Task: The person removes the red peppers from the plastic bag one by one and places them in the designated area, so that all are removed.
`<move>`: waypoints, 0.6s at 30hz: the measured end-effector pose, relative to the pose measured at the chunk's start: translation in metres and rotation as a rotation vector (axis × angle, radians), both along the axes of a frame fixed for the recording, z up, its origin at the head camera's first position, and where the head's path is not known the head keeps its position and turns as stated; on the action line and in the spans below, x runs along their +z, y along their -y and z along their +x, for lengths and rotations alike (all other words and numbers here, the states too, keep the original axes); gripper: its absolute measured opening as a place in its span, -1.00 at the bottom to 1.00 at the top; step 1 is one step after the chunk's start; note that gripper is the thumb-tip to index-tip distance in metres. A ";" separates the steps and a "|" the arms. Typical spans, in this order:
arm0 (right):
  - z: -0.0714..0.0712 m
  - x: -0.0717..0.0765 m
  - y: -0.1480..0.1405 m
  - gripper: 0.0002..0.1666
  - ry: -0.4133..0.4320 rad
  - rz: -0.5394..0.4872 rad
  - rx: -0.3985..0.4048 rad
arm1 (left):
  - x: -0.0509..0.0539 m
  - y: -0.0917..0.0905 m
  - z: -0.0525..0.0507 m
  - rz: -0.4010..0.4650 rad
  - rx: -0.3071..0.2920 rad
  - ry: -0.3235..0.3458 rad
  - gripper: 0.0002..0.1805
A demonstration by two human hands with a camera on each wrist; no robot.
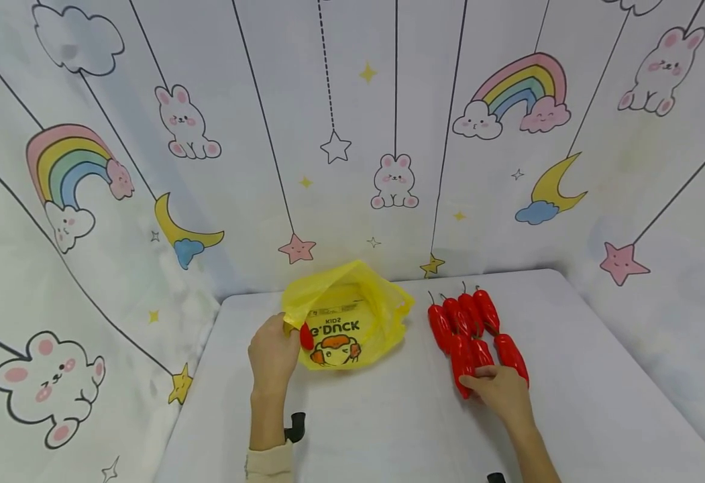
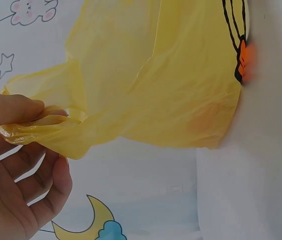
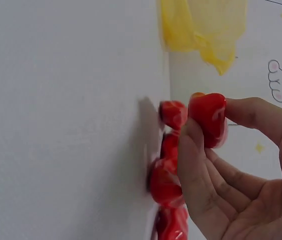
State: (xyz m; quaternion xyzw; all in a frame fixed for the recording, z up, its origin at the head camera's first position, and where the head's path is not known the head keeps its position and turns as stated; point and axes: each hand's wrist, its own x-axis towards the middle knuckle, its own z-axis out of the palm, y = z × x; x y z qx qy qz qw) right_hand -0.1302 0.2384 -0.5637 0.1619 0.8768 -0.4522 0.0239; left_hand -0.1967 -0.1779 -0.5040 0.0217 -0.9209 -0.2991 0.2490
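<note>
A yellow plastic bag (image 1: 382, 322) with a duck print lies toward the back of the table, its mouth held up. My left hand (image 1: 275, 352) pinches the bag's rim between thumb and fingers; the gathered film (image 2: 46, 127) shows in the left wrist view. Just inside the rim, part of a red object (image 1: 306, 337) is visible. On the right, my right hand (image 1: 505, 392) pinches the near end of a glossy red chili pepper (image 1: 463, 355). That pepper's end (image 3: 208, 120) appears raised off the table in the right wrist view. Several more red chili peppers (image 1: 487, 310) lie beyond and beside it.
The white table (image 1: 364, 429) stands against a patterned cloth backdrop (image 1: 340, 87) with bunnies, rainbows and stars. A small black fitting (image 1: 296, 426) shows beside the left wrist. Another dark piece (image 1: 496, 477) is at the bottom edge near the right forearm.
</note>
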 end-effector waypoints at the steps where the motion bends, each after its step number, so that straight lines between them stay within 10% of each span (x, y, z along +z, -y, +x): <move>1: 0.000 -0.001 -0.001 -0.30 0.005 0.020 -0.001 | 0.000 0.000 0.000 0.002 0.000 -0.006 -0.93; 18: 0.001 -0.008 -0.013 -0.43 -0.044 0.285 -0.045 | -0.001 0.002 0.000 0.000 0.008 -0.038 -0.91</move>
